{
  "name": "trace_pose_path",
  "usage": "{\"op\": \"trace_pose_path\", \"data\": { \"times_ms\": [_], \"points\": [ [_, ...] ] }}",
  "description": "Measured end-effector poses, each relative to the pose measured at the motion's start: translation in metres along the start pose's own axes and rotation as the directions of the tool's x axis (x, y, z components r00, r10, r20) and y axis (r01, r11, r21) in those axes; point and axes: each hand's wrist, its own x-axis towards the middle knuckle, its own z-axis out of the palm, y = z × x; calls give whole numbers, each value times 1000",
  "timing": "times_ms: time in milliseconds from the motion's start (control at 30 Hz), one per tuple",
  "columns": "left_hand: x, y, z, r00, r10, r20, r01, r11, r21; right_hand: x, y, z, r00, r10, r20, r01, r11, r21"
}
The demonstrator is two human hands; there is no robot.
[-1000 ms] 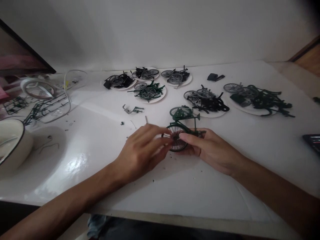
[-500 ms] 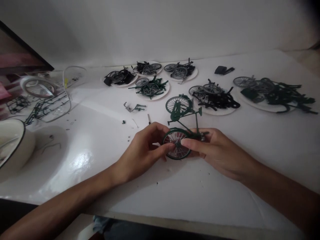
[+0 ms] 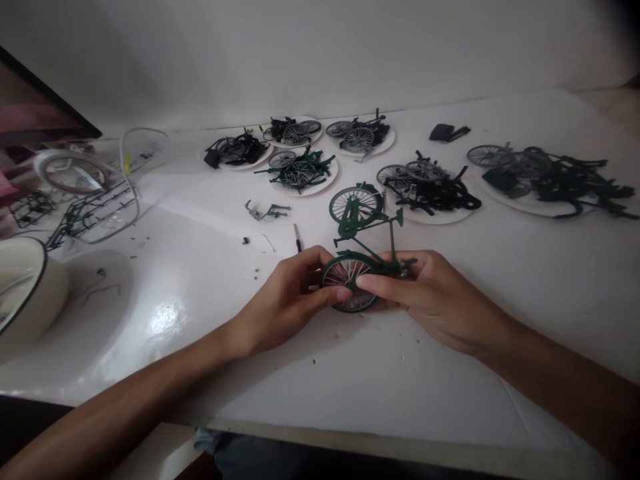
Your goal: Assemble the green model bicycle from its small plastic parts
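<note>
Gripping the green model bicycle (image 3: 373,248) at frame center, my left hand (image 3: 295,297) and right hand (image 3: 425,293) are pinching its near wheel (image 3: 353,303).

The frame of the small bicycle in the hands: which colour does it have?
The frame is dark green, seen best in the head view.
</note>
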Motion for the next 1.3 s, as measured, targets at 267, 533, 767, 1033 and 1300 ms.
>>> {"op": "trace_pose_path", "data": {
  "times_ms": [267, 533, 767, 1033, 1300],
  "points": [
    [-5, -1, 0, 999, -1, 33, 1, 1000, -2, -2, -1, 5, 1000, -12, -20, 10, 995, -104],
    [-3, 0, 1, 999, -37, 25, 38, 998, -44, 1, 2, 1, 1000, -6, -15, 4, 989, -148],
    [-5, 0, 2, 998, -63, -2, 63, 998, -4, 0, 0, -3, 999, -24, -27, 15, 949, -316],
    [-6, 2, -1, 993, -100, 67, 101, 995, -4, -1, 0, -5, 998, -64, 10, 63, 930, -362],
    [-9, 3, -4, 996, -38, 79, 22, 981, 190, -5, 2, -1, 998, -48, -37, 30, 927, -375]
  ]
}}
